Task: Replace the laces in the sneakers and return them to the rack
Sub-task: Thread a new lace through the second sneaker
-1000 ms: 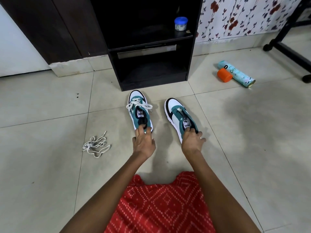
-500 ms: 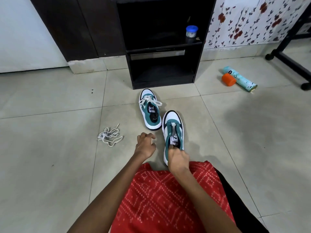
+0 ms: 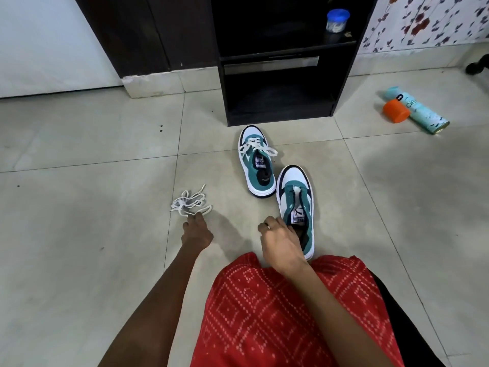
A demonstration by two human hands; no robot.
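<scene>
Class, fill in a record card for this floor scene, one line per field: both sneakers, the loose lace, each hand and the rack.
Far sneaker: laced, on the floor in front of the rack
Near sneaker: no lacing visible, on the floor
Loose lace: white, heaped on the tiles
Left hand: fingertips at the lace, grip unclear
Right hand: grips the near sneaker's heel collar
Rack: black, with a blue-lidded jar on its shelf
</scene>
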